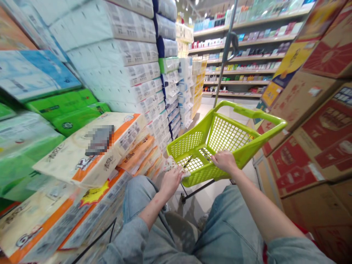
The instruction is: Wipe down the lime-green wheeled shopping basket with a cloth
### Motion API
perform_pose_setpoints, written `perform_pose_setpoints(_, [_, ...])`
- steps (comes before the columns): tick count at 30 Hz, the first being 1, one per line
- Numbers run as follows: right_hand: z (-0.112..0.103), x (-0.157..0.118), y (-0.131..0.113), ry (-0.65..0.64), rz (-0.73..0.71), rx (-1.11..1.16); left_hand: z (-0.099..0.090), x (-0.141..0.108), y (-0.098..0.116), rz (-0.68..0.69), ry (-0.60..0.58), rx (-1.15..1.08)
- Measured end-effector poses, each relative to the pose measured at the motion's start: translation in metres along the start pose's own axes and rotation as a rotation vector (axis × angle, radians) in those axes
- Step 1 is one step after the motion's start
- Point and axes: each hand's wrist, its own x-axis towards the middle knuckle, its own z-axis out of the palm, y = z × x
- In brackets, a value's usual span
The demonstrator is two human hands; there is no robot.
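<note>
The shopping cart point(231, 132) is lime green with a perforated grid pattern. Cream packs point(68, 157) carry orange stripes, the jeans point(231, 223) are faded blue, and brown cartons point(299, 95) show red panels.

Store aisle — back shelves point(247, 40) with stocked rows. Left of shelves: tall wrapped-pack stacks point(134, 51). Right: piled cartons point(308, 95). Pale floor point(204, 109) below shelves, bright ceiling lights point(197, 2) above — left end.
</note>
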Motion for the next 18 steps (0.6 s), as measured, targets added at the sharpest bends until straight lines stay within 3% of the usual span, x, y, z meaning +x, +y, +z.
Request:
perform_pose_setpoints(5, [0.000, 0.000, -0.001, 0.021, -0.054, 0.035, -0.014, 0.024, -0.028, 0.102, 0.163, 0.100])
perform_pose_setpoints(10, [0.001, 0.002, -0.007, 0.019, -0.039, 0.029, 0.004, 0.038, -0.047, 0.121, 0.201, -0.085])
perform_pose_setpoints(14, [0.002, 0.004, -0.007, -0.004, 0.004, 0.002, 0.019, 0.020, -0.034, 0.189, 0.232, -0.226])
perform_pose_setpoints(18, [0.000, 0.005, -0.013, -0.008, 0.080, -0.041, 0.020, 0.001, -0.014, 0.263, 0.247, -0.249])
